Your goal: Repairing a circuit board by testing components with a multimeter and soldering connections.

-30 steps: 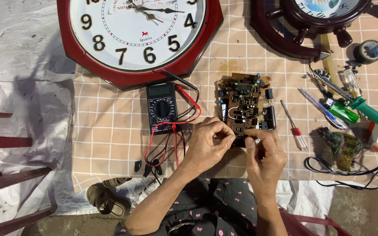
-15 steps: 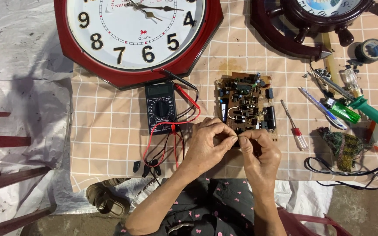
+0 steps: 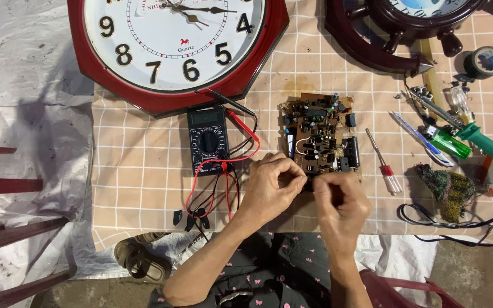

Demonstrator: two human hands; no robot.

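Pinching together at the circuit board's (image 3: 322, 136) near edge, left hand (image 3: 274, 188) and right hand (image 3: 340, 201) have closed in, contents hidden.

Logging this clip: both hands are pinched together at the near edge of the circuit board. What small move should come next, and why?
Probably part the fingers slightly. The left hand and right hand meet over the near edge of the board, hiding whatever they pinch. The multimeter lies untouched.

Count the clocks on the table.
2: a red clock at top left above the multimeter, and a dark wheel-shaped clock at top right, partly cut off.
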